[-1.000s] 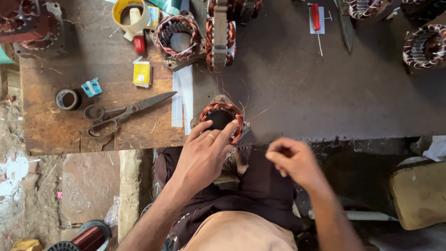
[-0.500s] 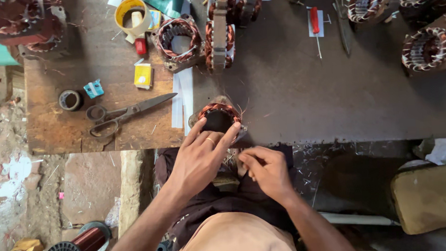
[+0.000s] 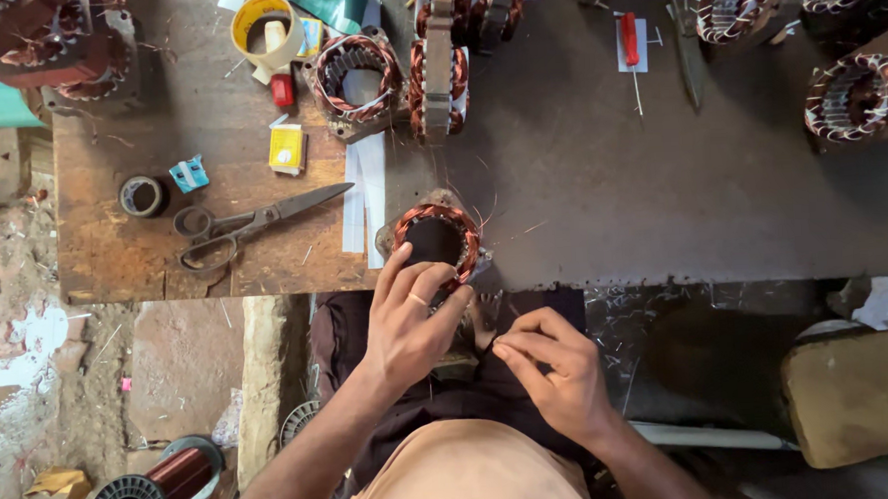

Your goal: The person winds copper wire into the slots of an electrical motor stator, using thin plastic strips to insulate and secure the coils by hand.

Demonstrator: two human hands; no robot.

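A motor stator wound with copper wire stands at the near edge of the workbench. My left hand rests against its near side, fingers spread over the coil. Just below and to the right, over my lap, my right hand has its fingertips pinched together on a thin wire that leads toward the stator. The wire itself is barely visible.
Large scissors, white paper strips, a yellow box, a tape roll and a yellow tape ring lie on the bench. More wound stators stand behind. A copper wire spool lies on the floor.
My right hand has moved left and down from the bench edge toward my lap, closing in near my left hand. The left hand stays on the stator.
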